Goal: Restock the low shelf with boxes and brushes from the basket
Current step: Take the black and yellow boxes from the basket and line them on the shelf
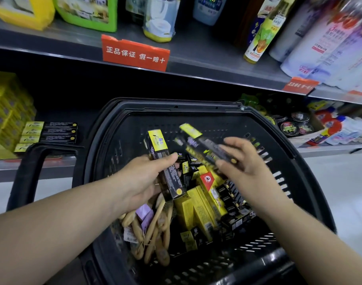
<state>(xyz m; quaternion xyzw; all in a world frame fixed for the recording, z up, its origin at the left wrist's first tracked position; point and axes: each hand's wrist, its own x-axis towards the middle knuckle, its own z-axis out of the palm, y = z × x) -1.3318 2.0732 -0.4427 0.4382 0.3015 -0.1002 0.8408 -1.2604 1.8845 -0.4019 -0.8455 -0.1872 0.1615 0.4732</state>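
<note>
Clutching slim boxes (157,144) above the basket (176,104): left hand (147,175), right hand (242,161).

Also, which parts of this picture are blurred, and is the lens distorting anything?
Head view: the right hand and its long box are motion-blurred; the left hand and its yellow-topped box are sharper. Head view: the upper shelf edge bows from the wide lens, and the top-right bottles smear.
</note>
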